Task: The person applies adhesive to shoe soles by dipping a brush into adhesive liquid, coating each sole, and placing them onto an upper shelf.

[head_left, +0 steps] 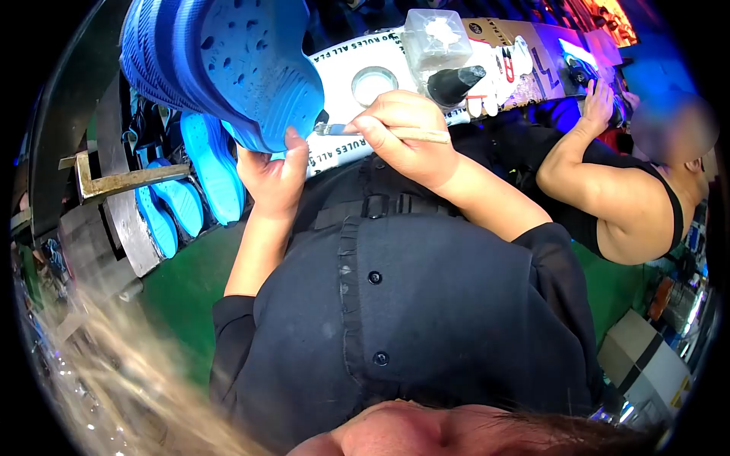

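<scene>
My left hand point(275, 176) is closed on the near end of a large blue foam shoe sole point(262, 76), its thumb on the face. Small dark holes dot that face, and ridged blue layers show along its left side. A small brush point(411, 135) with a pale wooden handle and a metal ferrule is pinched in my right hand point(407, 137). Its bristle end points left, close to the sole's near edge; whether it touches cannot be told. Behind my right hand, a round shallow dish point(374, 83) rests on the white printed surface point(334, 64).
Several blue soles point(213, 167) stand at left by a metal bracket point(133, 181). A clear plastic box point(437, 38), a black tapered object point(456, 85) and a red-handled tool point(508, 64) lie beyond my right hand. A co-worker point(608, 182) works at right.
</scene>
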The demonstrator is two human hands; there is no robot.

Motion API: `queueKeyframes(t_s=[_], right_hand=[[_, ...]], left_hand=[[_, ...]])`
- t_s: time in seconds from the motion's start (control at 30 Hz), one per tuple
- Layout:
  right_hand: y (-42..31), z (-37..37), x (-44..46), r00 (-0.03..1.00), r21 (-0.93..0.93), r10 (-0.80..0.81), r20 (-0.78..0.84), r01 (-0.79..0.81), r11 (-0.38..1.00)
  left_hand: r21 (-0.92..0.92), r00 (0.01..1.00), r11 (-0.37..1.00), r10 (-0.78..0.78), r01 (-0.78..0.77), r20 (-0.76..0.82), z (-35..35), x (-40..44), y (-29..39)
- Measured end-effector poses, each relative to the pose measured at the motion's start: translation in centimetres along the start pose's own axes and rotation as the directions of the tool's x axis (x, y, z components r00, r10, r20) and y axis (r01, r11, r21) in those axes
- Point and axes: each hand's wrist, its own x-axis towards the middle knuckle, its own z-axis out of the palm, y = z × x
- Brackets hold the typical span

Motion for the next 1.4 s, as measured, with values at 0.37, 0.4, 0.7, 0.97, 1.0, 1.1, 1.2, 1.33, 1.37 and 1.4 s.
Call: queueKeyframes(t_s=[0.37,0.4,0.7,0.97,1.0,1.1,1.2,1.33,1.37,1.4], right_hand=[[-0.7,-0.5,0.2,0.984,0.049,0.164,0.067,-0.167,0.985],[-0.6,-0.6,0.2,0.984,0.049,0.164,0.067,-0.168,0.985],[-0.5,-2.5,-0.7,0.991,0.029,0.086,-0.104,-0.084,0.996],[1.8,-5.7,-3.7,0.859,0.251,0.441,-0.259,-0.381,0.89],[1.7,-5.7,-3.9,0.846,0.257,0.466,-0.26,-0.405,0.877],[1.3,-6.3,-4.0,0.816,0.317,0.52,-0.252,-0.438,0.841],[0.8,-7.1,-4.2,0.796,0.313,0.549,-0.255,-0.47,0.825],[0.6,-7.6,-4.9,0.782,0.337,0.573,-0.246,-0.485,0.807],[0.6,-7.7,-5.1,0.774,0.337,0.581,-0.252,-0.492,0.803],[0.9,-7.9,-5.4,0.791,0.332,0.559,-0.249,-0.472,0.816]], left_hand=[[0.126,0.989,0.981,0.146,-0.145,0.005,0.0,0.0,-0.6],[0.127,0.989,0.981,0.145,-0.145,0.004,-0.1,0.1,-0.5],[0.015,1.0,1.0,0.008,-0.007,-0.01,0.1,0.7,0.7],[-0.361,0.848,0.779,-0.395,0.513,0.352,-2.5,5.3,8.5],[-0.355,0.75,0.684,-0.448,0.638,0.486,-2.5,6.1,10.1],[-0.277,0.724,0.721,-0.431,0.635,0.538,0.4,8.1,12.7],[-0.275,0.759,0.797,-0.317,0.538,0.568,4.4,12.5,13.5],[-0.198,0.769,0.845,-0.321,0.496,0.553,9.0,23.2,14.0],[-0.234,0.784,0.857,-0.267,0.46,0.561,10.4,25.3,14.9],[-0.162,0.782,0.874,-0.309,0.458,0.541,10.8,28.1,14.1]])
